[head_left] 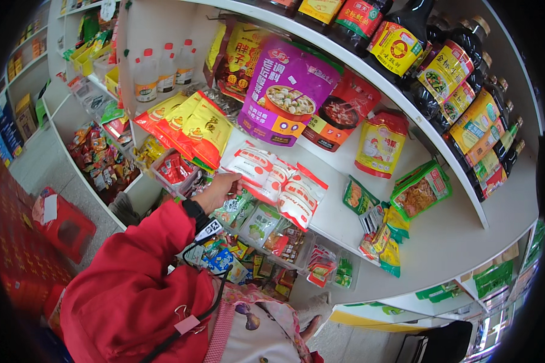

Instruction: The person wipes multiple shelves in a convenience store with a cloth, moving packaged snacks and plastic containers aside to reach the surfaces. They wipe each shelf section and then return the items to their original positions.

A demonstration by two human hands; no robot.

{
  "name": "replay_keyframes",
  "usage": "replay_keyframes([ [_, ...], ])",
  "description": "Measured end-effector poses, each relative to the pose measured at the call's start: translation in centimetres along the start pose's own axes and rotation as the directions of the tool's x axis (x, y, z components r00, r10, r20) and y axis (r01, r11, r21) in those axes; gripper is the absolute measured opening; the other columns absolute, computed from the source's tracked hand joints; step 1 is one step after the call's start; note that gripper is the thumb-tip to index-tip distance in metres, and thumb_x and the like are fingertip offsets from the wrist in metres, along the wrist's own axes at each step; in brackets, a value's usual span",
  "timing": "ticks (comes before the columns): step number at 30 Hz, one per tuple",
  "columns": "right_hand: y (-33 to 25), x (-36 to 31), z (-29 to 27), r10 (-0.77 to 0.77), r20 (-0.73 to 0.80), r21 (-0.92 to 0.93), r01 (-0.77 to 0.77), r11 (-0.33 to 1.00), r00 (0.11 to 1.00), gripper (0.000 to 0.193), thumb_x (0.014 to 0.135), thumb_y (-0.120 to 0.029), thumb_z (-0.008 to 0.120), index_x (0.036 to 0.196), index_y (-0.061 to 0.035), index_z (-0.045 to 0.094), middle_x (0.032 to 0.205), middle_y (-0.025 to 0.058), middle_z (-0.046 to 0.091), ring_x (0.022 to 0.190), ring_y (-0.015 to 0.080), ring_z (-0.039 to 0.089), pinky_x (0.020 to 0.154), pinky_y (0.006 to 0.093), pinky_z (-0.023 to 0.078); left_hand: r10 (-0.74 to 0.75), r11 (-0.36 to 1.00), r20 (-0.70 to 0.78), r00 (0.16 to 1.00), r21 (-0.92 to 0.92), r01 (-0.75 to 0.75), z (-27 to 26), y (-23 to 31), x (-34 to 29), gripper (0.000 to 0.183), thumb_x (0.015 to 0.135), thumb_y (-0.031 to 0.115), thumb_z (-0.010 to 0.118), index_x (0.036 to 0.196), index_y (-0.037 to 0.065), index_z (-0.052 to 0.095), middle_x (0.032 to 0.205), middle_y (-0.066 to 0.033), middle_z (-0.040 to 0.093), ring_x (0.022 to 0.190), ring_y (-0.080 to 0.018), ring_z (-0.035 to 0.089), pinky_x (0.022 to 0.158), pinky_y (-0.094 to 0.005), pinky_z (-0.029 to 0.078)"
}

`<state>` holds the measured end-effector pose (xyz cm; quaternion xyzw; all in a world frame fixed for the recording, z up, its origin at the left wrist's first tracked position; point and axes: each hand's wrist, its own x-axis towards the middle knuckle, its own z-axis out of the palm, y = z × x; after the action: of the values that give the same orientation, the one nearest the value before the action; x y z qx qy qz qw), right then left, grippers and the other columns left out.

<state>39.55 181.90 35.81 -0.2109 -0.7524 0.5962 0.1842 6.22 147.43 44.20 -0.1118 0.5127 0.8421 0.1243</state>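
My left hand [220,190], in a red sleeve with a dark band at the wrist, reaches to the front edge of the shelf. Its fingers are curled closed at the near edge of a white seasoning packet [251,164] with red ends. Two similar packets overlap it on the right: one in the middle [278,178] and one at the outer end [302,196]. Just behind and left of the hand lie yellow-and-red pouches [197,130]. A large purple pouch [284,94] stands upright behind the white packets. My right hand does not show.
Dark sauce bottles [399,42] line the upper shelf. Clear red-capped bottles [166,69] stand at the back left. Bins of small packets [266,233] hang below the shelf edge. Green packs [421,190] lie to the right. A red stool [66,221] stands on the floor at left.
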Motion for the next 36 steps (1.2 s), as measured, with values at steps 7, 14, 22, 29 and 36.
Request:
replay_keyframes([
  [7,-5.7,-0.8,2.8,0.266,0.146,0.528,-0.302,0.794,0.953,0.072,0.089,-0.062,0.035,0.136,-0.0067,0.036,0.131,0.0122,0.045,0.118,0.0282,0.045,0.101,0.0428,0.035,-0.403,0.909,0.133,0.906,-0.056,0.413,0.4,-0.7,-1.0,0.042,0.082,0.052,0.063,0.089,0.011,0.056,0.077,-0.0027,0.056,0.072,-0.0191,0.061,0.062,-0.0299,0.051],
  [14,-6.5,-1.7,2.0,0.194,0.1,0.498,-0.218,0.839,0.976,0.066,0.091,-0.057,0.039,0.134,-0.0069,0.04,0.126,0.0104,0.05,0.113,0.0256,0.05,0.097,0.0407,0.04,-0.172,0.982,0.187,0.967,-0.042,0.183,1.8,-1.8,1.2,0.041,0.086,0.047,0.06,0.093,0.007,0.058,0.079,-0.0052,0.062,0.071,-0.0166,0.063,0.062,-0.0249,0.051],
  [22,-0.1,0.0,-0.4,0.291,0.132,0.736,-0.29,0.612,0.948,0.063,0.091,-0.054,0.043,0.131,-0.005,0.043,0.122,0.0114,0.054,0.109,0.0256,0.054,0.094,0.0395,0.043,-0.049,0.968,0.158,0.986,-0.237,0.086,4.0,-0.2,0.3,0.035,0.09,0.035,0.06,0.102,0.003,0.056,0.096,-0.01,0.062,0.084,-0.0188,0.062,0.075,-0.0285,0.053],
  [29,2.2,0.2,-1.3,0.293,0.148,0.781,-0.293,0.551,0.945,0.06,0.092,-0.049,0.045,0.13,-0.0029,0.043,0.122,0.0129,0.054,0.108,0.0265,0.055,0.094,0.04,0.043,0.152,0.899,0.175,0.973,-0.433,-0.063,8.9,3.5,-1.6,0.041,0.093,0.031,0.055,0.119,0.001,0.048,0.114,-0.0139,0.057,0.11,-0.0253,0.053,0.1,-0.0345,0.042],
  [36,3.2,0.4,-1.9,0.298,0.116,0.802,-0.267,0.534,0.947,0.06,0.092,-0.048,0.045,0.131,-0.0032,0.043,0.123,0.0117,0.054,0.111,0.0252,0.053,0.095,0.0396,0.043,0.06,0.956,0.312,0.948,-0.291,0.035,13.1,0.7,-3.0,0.041,0.092,0.033,0.055,0.113,-0.002,0.049,0.103,-0.0146,0.061,0.1,-0.0256,0.059,0.092,-0.0332,0.048],
])
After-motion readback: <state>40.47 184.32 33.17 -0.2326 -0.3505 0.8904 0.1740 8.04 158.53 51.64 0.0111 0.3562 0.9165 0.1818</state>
